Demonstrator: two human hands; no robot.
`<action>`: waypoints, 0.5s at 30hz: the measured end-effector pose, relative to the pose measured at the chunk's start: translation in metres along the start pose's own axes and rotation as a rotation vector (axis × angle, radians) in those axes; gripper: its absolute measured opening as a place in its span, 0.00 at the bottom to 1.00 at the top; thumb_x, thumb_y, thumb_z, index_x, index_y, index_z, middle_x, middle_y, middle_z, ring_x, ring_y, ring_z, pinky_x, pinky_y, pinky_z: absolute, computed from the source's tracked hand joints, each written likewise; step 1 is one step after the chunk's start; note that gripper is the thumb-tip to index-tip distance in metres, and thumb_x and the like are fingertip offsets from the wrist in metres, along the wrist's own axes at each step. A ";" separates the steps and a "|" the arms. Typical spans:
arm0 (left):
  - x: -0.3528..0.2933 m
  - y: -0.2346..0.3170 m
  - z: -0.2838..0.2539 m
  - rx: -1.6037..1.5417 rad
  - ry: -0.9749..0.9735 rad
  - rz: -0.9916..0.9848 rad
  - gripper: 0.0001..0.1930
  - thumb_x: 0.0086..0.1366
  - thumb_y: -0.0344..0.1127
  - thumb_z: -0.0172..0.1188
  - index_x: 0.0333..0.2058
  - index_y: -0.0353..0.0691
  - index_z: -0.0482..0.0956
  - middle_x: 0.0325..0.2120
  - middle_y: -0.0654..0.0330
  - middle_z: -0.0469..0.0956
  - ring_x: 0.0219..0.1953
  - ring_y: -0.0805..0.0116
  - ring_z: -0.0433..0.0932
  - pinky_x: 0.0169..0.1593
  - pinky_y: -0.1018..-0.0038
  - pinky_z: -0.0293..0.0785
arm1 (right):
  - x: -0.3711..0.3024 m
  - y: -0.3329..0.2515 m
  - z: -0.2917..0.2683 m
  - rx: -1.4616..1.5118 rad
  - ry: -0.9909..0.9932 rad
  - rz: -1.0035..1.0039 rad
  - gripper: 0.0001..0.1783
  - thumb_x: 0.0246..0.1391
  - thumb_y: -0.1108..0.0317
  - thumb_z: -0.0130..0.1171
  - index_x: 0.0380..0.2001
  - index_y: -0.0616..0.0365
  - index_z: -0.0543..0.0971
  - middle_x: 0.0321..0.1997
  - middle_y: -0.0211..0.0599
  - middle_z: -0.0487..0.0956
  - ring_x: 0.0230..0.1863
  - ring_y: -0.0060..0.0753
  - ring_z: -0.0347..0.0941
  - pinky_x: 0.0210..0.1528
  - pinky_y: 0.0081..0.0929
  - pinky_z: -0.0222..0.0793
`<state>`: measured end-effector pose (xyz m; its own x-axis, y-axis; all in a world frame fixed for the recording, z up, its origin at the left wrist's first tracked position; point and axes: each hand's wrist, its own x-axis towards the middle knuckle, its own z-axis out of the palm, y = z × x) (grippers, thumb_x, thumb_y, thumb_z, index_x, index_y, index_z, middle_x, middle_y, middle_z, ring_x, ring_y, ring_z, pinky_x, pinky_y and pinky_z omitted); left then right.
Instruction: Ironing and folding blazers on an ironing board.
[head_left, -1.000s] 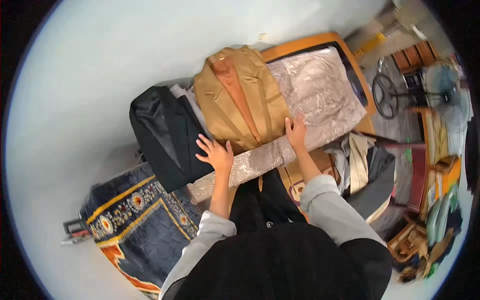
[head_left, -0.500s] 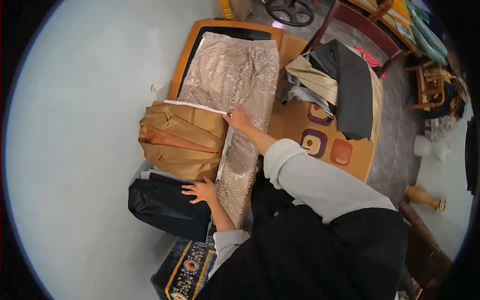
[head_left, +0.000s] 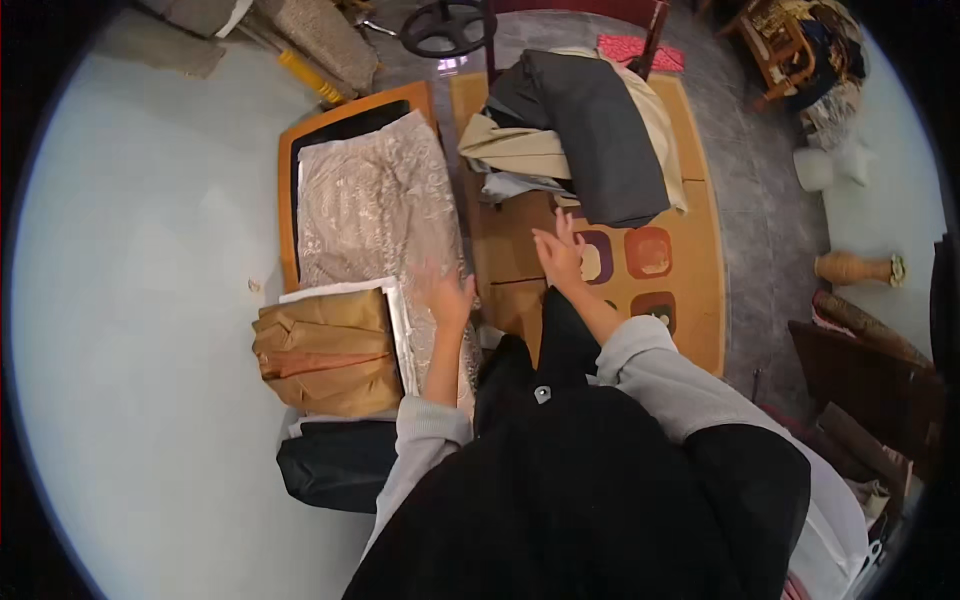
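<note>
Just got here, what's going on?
A person's two bare hands are among laid-out clothes, both open and apparently empty. The left hand, motion-blurred, is over the patterned beige fabric; contact is unclear. The right hand is near the pile of dark grey and cream clothes on the table. The tan jacket lies folded beside the black garment.

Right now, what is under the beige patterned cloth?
Past the top and left edges of the beige patterned cloth, a black surface and wooden frame show; whatever lies beneath its middle is covered.
</note>
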<state>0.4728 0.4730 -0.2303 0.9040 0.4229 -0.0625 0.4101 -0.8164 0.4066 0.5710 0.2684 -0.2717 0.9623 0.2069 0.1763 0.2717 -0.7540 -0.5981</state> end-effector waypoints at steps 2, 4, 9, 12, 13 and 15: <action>0.024 0.042 0.016 0.041 -0.094 0.125 0.23 0.51 0.47 0.62 0.46 0.50 0.76 0.65 0.55 0.45 0.66 0.46 0.37 0.54 0.32 0.42 | 0.014 0.025 -0.024 -0.035 0.022 0.127 0.14 0.56 0.59 0.50 0.44 0.44 0.78 0.68 0.47 0.50 0.68 0.49 0.44 0.57 0.60 0.42; 0.044 0.093 0.035 0.116 -0.179 0.272 0.25 0.49 0.47 0.64 0.48 0.50 0.75 0.65 0.54 0.42 0.66 0.48 0.36 0.54 0.34 0.44 | 0.026 0.056 -0.049 -0.135 0.058 0.170 0.16 0.56 0.60 0.49 0.47 0.46 0.75 0.69 0.47 0.44 0.68 0.50 0.42 0.57 0.65 0.43; 0.072 0.209 0.089 0.267 -0.345 0.329 0.40 0.45 0.48 0.68 0.55 0.37 0.64 0.65 0.51 0.40 0.67 0.51 0.36 0.56 0.37 0.43 | 0.048 0.114 -0.089 -0.271 -0.082 0.190 0.21 0.55 0.63 0.49 0.53 0.44 0.70 0.70 0.46 0.42 0.69 0.50 0.39 0.57 0.67 0.43; 0.074 0.253 0.127 0.149 -0.284 0.109 0.49 0.41 0.51 0.70 0.57 0.28 0.58 0.65 0.45 0.37 0.67 0.49 0.33 0.57 0.37 0.43 | 0.063 0.135 -0.106 -0.371 -0.290 0.188 0.31 0.49 0.68 0.54 0.59 0.43 0.63 0.70 0.43 0.39 0.70 0.48 0.36 0.59 0.65 0.41; 0.079 0.265 0.140 0.141 -0.387 -0.091 0.51 0.39 0.52 0.71 0.57 0.27 0.57 0.64 0.43 0.36 0.67 0.48 0.33 0.57 0.37 0.43 | 0.069 0.141 -0.109 -0.391 -0.348 0.192 0.35 0.46 0.70 0.56 0.60 0.43 0.61 0.71 0.41 0.37 0.70 0.46 0.34 0.60 0.64 0.41; 0.087 0.271 0.161 0.013 -0.482 -0.369 0.50 0.39 0.53 0.71 0.56 0.29 0.59 0.64 0.44 0.37 0.67 0.50 0.33 0.57 0.37 0.44 | 0.078 0.150 -0.115 -0.421 -0.448 0.181 0.36 0.45 0.70 0.57 0.60 0.42 0.61 0.71 0.40 0.36 0.71 0.46 0.33 0.61 0.64 0.41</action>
<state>0.6818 0.2248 -0.2716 0.6534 0.4558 -0.6044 0.7057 -0.6556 0.2685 0.6858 0.1001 -0.2579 0.9280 0.2252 -0.2968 0.1655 -0.9629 -0.2130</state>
